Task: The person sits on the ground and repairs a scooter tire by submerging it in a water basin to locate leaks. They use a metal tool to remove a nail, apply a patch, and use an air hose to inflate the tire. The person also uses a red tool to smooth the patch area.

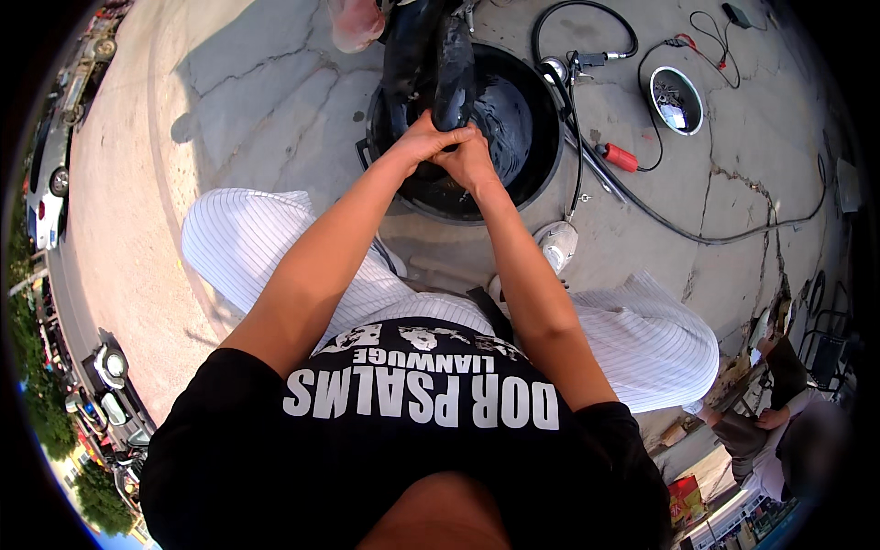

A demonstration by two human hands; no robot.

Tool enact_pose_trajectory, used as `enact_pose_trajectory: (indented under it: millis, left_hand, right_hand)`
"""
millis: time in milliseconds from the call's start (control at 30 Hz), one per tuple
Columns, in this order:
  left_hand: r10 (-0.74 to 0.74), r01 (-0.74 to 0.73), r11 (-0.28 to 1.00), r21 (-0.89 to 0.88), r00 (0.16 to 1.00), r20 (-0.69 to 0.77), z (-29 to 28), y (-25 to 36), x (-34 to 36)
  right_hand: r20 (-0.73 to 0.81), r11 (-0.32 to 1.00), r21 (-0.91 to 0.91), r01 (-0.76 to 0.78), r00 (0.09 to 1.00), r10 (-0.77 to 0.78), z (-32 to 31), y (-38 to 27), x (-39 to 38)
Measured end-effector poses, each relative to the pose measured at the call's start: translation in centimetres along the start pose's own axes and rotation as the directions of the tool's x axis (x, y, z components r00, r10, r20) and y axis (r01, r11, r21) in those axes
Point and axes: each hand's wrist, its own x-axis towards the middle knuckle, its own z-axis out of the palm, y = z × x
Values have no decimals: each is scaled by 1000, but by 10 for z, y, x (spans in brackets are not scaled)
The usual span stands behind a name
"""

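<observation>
Both my hands are closed round a wet black rubber tube (454, 69), possibly an inner tube, over a round black basin (552, 124) holding some water. My left hand (423, 139) grips it from the left, with its thumb reaching across toward the right. My right hand (466, 158) is against it, wrapped round from the right and partly under my left thumb. The tube runs up out of the top of the view, beside a pink translucent object (356, 20) that I cannot make out.
Right of the basin lie hoses, an air gauge (591, 60), a red cylinder (621, 158), metal bars (600, 183) and a steel bowl (697, 103) of small parts on cracked concrete (733, 147). A person (765, 440) sits at lower right. Vehicles (50, 183) line the left edge.
</observation>
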Motion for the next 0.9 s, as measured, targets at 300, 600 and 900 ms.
enact_pose_trajectory:
  millis: [300,600,900]
  left_hand:
    - [-78,154,946,-286,962,260,-16,-23,20]
    - [-64,222,859,-461,940,334,-28,-27,17]
    - [-36,209,834,-511,944,327,-11,-26,21]
  right_hand:
    - [62,948,261,-182,983,171,-30,74,28]
    - [712,-178,688,-704,605,356,22,145,40]
    - [220,817,451,-359,932,288,-100,-79,12]
